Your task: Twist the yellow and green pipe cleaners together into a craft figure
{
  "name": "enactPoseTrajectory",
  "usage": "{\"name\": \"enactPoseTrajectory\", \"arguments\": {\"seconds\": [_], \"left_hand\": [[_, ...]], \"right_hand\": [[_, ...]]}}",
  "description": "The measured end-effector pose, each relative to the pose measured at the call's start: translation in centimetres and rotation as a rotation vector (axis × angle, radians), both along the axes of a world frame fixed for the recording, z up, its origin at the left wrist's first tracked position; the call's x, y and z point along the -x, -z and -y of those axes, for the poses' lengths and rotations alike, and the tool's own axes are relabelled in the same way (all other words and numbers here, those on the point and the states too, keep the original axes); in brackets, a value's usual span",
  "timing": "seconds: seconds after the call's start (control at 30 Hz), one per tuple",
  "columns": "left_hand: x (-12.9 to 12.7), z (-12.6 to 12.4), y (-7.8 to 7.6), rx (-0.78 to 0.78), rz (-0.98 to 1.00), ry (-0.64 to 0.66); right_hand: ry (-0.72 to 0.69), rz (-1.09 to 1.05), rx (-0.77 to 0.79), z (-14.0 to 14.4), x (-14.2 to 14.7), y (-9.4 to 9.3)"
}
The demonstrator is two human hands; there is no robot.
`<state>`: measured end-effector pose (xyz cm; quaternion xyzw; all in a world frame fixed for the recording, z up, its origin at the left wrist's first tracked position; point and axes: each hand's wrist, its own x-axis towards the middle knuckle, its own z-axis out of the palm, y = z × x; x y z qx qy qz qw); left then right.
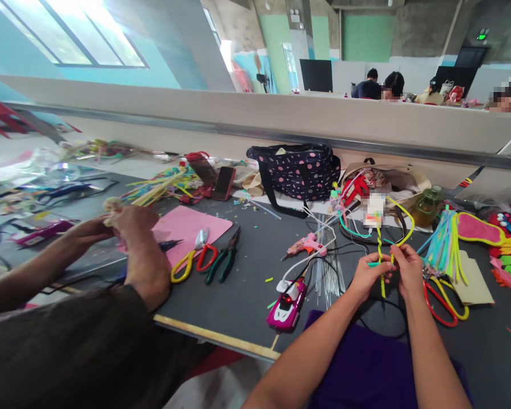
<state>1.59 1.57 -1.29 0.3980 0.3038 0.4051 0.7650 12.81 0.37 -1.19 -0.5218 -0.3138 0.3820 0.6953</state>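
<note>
Both hands work near the right end of the tabletop (247, 267): the left hand (368, 276) and the right hand (406, 272) are each closed in a pinch on a twisted yellow pipe cleaner (382, 253), whose long axis stands nearly upright between them, its free end looping up and rightward. Red-handled scissors (440, 304) lie just right of the right hand; a co-worker's hands (125, 224) work apart toward the left edge. No legible writing or brand shows.

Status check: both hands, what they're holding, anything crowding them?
Left hand and right hand both pinch the twisted yellow-green pipe cleaner strand. Red-and-yellow scissors lie just right; pink glue gun left. Co-worker's hands apart, far left.
</note>
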Motion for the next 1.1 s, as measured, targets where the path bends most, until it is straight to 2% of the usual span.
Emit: {"name": "enactPoseTrajectory", "arguments": {"seconds": [0.27, 0.47, 0.8, 0.9, 1.0, 1.07, 1.1], "left_hand": [[-0.1, 0.2, 0.0, 0.024, -0.036, -0.011], [-0.2, 0.1, 0.1, 0.064, 0.006, -0.021], [0.1, -0.5, 0.3, 0.045, 0.047, -0.136], [-0.1, -1.0, 0.8, 0.005, 0.049, -0.292], [0.4, -1.5, 1.1, -0.020, 0.001, -0.629], [1.0, -1.6, 0.8, -0.136, -0.077, -0.833], [1.4, -1.6, 0.5, -0.235, -0.124, -0.889]], "right_hand": [[0.058, 0.056, -0.005, 0.3, -0.5, -0.5], [0.015, 0.036, 0.031, 0.3, -0.6, -0.6], [-0.015, -0.023, 0.067, 0.0, -1.1, -0.1], [-0.021, -0.035, 0.056, -0.1, -1.1, 0.0], [-0.010, -0.041, 0.057, -0.2, -1.2, 0.1], [0.000, -0.032, 0.054, -0.2, -1.2, 0.2], [0.002, -0.023, 0.049, -0.2, -1.2, 0.2]]}}
